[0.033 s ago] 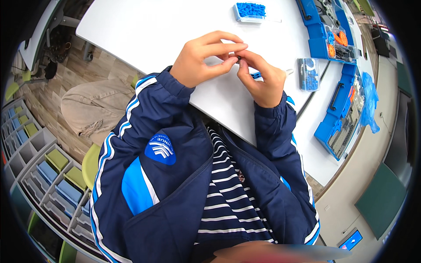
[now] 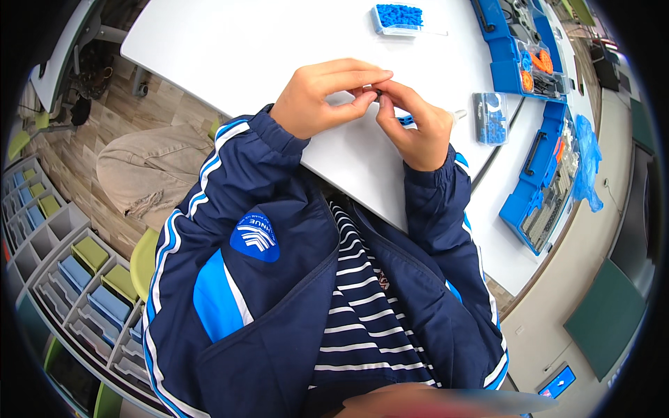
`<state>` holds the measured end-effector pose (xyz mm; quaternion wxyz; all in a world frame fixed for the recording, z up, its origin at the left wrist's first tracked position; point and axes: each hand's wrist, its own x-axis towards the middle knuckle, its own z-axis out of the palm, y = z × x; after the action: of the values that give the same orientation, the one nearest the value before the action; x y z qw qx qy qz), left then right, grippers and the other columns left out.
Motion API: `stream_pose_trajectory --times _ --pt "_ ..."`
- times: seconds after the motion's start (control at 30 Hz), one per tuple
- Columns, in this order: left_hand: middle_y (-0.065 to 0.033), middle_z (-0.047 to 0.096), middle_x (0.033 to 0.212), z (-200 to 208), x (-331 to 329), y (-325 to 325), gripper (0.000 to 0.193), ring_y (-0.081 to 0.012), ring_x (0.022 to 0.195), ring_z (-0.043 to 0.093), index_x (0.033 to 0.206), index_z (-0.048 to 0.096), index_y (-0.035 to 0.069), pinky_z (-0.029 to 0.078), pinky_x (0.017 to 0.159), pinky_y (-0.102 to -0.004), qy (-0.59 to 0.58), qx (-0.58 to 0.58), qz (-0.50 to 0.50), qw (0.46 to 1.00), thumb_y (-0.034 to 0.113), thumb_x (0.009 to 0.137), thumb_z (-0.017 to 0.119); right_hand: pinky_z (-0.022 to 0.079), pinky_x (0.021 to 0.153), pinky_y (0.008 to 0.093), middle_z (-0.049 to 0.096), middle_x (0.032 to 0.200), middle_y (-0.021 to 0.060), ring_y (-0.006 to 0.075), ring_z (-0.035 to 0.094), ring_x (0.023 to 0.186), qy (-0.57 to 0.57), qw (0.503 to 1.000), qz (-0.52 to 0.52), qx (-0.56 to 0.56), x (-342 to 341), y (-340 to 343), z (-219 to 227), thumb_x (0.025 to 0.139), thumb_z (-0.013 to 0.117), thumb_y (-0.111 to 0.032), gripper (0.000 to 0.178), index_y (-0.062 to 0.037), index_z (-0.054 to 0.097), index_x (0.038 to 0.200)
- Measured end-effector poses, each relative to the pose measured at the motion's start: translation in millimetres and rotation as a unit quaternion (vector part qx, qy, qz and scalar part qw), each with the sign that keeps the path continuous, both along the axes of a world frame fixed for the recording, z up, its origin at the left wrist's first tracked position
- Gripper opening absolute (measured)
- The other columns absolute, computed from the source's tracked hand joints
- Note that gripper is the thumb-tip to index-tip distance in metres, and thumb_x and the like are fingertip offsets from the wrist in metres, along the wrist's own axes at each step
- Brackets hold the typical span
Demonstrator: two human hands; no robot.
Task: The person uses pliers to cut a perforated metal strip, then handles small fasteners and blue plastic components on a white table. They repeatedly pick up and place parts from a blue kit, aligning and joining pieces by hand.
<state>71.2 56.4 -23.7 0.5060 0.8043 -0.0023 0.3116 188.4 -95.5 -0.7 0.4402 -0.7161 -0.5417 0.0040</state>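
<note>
Over the white table (image 2: 223, 49), my two hands meet fingertip to fingertip around a small dark piece (image 2: 379, 95), which is mostly hidden by the fingers. My left hand (image 2: 317, 97) comes from the left, its thumb and fingers closed on one side of the piece. From the other side my right hand (image 2: 421, 129) pinches it between thumb and forefinger. A blue slotted part (image 2: 405, 120) shows beneath the right hand; whether it lies on the table or is held, I cannot tell.
A clear box of small blue parts (image 2: 398, 17) stands at the far side. On the right are a smaller clear box (image 2: 490, 118) of blue and grey parts, an open blue case (image 2: 526, 63) with orange pieces, a second blue case (image 2: 533, 181), and a blue plastic bag (image 2: 587, 160).
The upper fingers of my left hand have come down and lie closer together. My right hand and the boxes stay where they were.
</note>
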Motion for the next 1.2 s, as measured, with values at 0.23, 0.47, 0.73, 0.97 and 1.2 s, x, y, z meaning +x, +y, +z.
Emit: stream_pose_trajectory --times 0.23,0.47,0.73,0.97,1.2 --pt "-0.0120 0.072 0.096 -9 -3 2 0.039 -0.0199 0.078 0.070 0.117 0.070 0.001 0.057 0.071 -0.0286 -0.036 0.093 0.024 0.995 -0.006 0.079 0.069 0.058 0.067 0.0284 0.075 0.088 0.0112 0.0218 0.076 0.076 0.000 1.000 0.015 0.011 -4 3 -8 0.081 0.070 0.004 0.027 -0.0037 0.070 0.107" --pt "-0.0116 0.072 0.093 -10 -3 1 0.034 -0.0183 0.076 0.070 0.114 0.071 0.000 0.057 0.071 -0.0276 -0.022 0.058 0.023 0.998 -0.005 0.080 0.068 0.058 0.069 0.0273 0.076 0.086 0.0124 0.0210 0.076 0.079 0.026 1.000 0.005 0.008 -5 3 -9 0.082 0.070 0.004 0.022 -0.0025 0.071 0.103" --pt "-0.0087 0.071 0.095 -6 4 -24 0.023 -0.0152 0.081 0.069 0.116 0.067 -0.002 0.058 0.073 -0.0288 0.059 -0.271 0.035 0.960 0.005 0.094 0.064 0.057 0.072 0.0294 0.074 0.088 0.0128 0.0211 0.074 0.077 0.085 0.995 -0.056 0.016 -2 7 -5 0.081 0.069 0.005 0.021 -0.0026 0.073 0.101" --pt "-0.0058 0.065 0.084 7 -4 -19 0.029 -0.0138 0.070 0.067 0.106 0.064 -0.002 0.055 0.060 -0.0250 0.202 -0.460 -0.135 0.854 0.025 0.105 0.054 0.056 0.067 0.0272 0.071 0.091 0.0110 0.0194 0.070 0.078 -0.087 0.996 -0.030 0.020 4 5 4 0.077 0.072 0.009 0.021 -0.0006 0.074 0.096" --pt "-0.0001 0.055 0.070 18 -10 -6 0.029 -0.0091 0.058 0.056 0.100 0.061 0.001 0.044 0.054 -0.0226 0.229 -0.399 -0.178 0.870 0.026 0.106 0.048 0.056 0.066 0.0300 0.070 0.087 0.0106 0.0228 0.070 0.073 -0.038 0.997 -0.029 0.054 -9 9 9 0.075 0.073 0.007 0.020 -0.0007 0.072 0.093"
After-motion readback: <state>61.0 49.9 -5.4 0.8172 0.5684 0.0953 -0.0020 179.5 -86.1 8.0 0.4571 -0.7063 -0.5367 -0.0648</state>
